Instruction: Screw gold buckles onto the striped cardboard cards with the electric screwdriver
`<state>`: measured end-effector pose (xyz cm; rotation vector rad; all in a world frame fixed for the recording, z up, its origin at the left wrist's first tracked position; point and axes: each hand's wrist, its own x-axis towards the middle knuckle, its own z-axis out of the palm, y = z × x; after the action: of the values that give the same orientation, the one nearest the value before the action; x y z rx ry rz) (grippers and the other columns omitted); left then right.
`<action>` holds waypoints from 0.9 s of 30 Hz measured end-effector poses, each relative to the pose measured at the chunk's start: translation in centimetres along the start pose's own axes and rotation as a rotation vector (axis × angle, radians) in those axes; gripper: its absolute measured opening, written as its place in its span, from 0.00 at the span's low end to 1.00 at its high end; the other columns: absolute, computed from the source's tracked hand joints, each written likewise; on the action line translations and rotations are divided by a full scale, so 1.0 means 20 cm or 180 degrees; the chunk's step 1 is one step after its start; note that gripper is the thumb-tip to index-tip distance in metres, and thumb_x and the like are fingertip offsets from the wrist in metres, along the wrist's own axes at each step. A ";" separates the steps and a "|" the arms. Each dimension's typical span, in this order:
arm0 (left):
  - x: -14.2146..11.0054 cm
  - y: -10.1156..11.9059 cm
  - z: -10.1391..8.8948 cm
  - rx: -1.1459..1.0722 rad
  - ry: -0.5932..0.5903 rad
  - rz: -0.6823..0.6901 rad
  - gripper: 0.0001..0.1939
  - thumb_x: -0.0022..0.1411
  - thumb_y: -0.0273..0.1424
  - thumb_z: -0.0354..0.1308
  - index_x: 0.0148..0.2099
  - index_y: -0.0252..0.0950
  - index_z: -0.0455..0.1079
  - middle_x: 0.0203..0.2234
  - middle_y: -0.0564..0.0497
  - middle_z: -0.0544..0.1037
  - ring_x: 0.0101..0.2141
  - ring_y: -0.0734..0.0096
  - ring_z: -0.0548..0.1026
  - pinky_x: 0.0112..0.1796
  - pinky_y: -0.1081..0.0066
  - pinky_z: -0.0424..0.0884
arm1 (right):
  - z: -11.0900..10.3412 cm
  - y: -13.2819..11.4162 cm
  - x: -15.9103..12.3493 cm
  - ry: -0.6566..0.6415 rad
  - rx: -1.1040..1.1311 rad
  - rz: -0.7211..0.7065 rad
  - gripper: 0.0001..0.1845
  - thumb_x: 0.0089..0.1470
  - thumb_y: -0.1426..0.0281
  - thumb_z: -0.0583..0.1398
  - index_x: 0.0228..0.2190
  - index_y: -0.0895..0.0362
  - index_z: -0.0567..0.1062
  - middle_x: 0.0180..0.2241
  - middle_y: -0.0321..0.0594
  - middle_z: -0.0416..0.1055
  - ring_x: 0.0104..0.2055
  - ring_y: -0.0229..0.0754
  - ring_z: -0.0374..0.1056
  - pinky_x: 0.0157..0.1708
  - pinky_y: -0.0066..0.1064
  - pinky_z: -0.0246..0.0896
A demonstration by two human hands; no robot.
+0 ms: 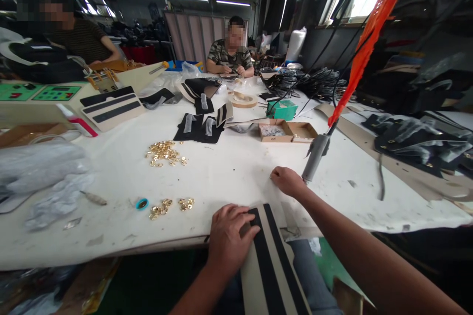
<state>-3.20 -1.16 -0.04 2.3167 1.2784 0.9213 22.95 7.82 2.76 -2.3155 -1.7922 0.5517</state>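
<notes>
At the table's front edge, my left hand holds a beige panel with black stripes, its thumb and fingers bent over the panel's left side near the upper end. The panel slopes down from the table edge over my lap. My right hand is at the tabletop further forward, fingers curled together; whatever they hold is hidden. Right beside that wrist hangs a grey powered screwdriver on an orange-wrapped cord. Small gold metal pieces lie in two little groups to the left, close to a blue cap.
Further back lie a larger gold heap, black pieces, cardboard trays and a green box. An awl and plastic wrap are left. A co-worker sits across the table; another person is far left.
</notes>
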 end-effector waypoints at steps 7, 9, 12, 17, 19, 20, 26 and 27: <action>0.00 0.00 0.00 0.0013 -0.0006 -0.0013 0.12 0.58 0.28 0.75 0.45 0.45 0.83 0.49 0.52 0.86 0.53 0.49 0.76 0.55 0.46 0.70 | 0.02 0.01 0.00 0.0142 0.0038 0.0000 0.11 0.65 0.64 0.59 0.44 0.53 0.79 0.43 0.41 0.82 0.40 0.43 0.75 0.34 0.29 0.56; 0.00 0.00 -0.01 0.0031 -0.0004 -0.0017 0.12 0.58 0.28 0.75 0.45 0.45 0.83 0.48 0.52 0.86 0.53 0.49 0.76 0.54 0.47 0.71 | 0.02 0.01 -0.03 0.0193 -0.0020 -0.0074 0.11 0.66 0.65 0.58 0.42 0.53 0.79 0.42 0.40 0.82 0.41 0.43 0.75 0.34 0.29 0.56; 0.00 0.00 -0.01 0.0037 0.0000 -0.0017 0.13 0.58 0.28 0.76 0.45 0.45 0.83 0.48 0.52 0.86 0.53 0.49 0.76 0.54 0.46 0.71 | 0.04 0.01 -0.07 0.0292 -0.0168 -0.0260 0.12 0.69 0.66 0.55 0.42 0.53 0.80 0.45 0.41 0.81 0.44 0.44 0.75 0.36 0.29 0.55; 0.00 0.00 0.00 0.0071 -0.0035 -0.0032 0.11 0.59 0.28 0.75 0.44 0.45 0.83 0.48 0.52 0.86 0.53 0.48 0.76 0.55 0.45 0.71 | 0.04 0.01 -0.13 0.0346 -0.0465 -0.0596 0.14 0.72 0.63 0.55 0.41 0.53 0.80 0.47 0.41 0.78 0.43 0.42 0.75 0.37 0.29 0.56; 0.01 0.00 0.00 0.0115 -0.0070 -0.0027 0.11 0.59 0.28 0.74 0.45 0.45 0.83 0.49 0.52 0.86 0.54 0.47 0.76 0.55 0.44 0.70 | 0.04 0.00 -0.13 0.0320 -0.0577 -0.0673 0.14 0.72 0.63 0.55 0.40 0.53 0.81 0.46 0.41 0.78 0.42 0.42 0.75 0.37 0.29 0.57; 0.01 0.00 0.00 0.0138 -0.0091 -0.0018 0.11 0.59 0.29 0.74 0.45 0.46 0.83 0.49 0.52 0.86 0.54 0.47 0.76 0.55 0.43 0.71 | 0.03 0.00 -0.13 0.0304 -0.0631 -0.0694 0.15 0.72 0.63 0.55 0.40 0.53 0.81 0.46 0.42 0.78 0.42 0.42 0.76 0.37 0.29 0.58; 0.02 -0.02 0.01 0.0211 -0.0116 -0.0003 0.13 0.59 0.29 0.73 0.46 0.46 0.83 0.49 0.51 0.86 0.53 0.46 0.77 0.54 0.43 0.72 | 0.00 -0.02 -0.09 0.0181 -0.0857 -0.0781 0.16 0.72 0.64 0.55 0.42 0.55 0.82 0.47 0.46 0.79 0.44 0.48 0.78 0.38 0.32 0.63; 0.02 -0.02 0.01 0.0210 -0.0117 -0.0003 0.12 0.59 0.29 0.73 0.46 0.46 0.83 0.49 0.51 0.86 0.53 0.46 0.77 0.54 0.43 0.72 | -0.01 -0.02 -0.08 0.0146 -0.0877 -0.0806 0.16 0.72 0.64 0.55 0.42 0.55 0.82 0.47 0.47 0.79 0.44 0.48 0.78 0.38 0.32 0.64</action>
<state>-3.26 -0.56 -0.27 2.3714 1.3136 0.8444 22.36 6.39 3.39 -2.1869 -2.2155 0.2225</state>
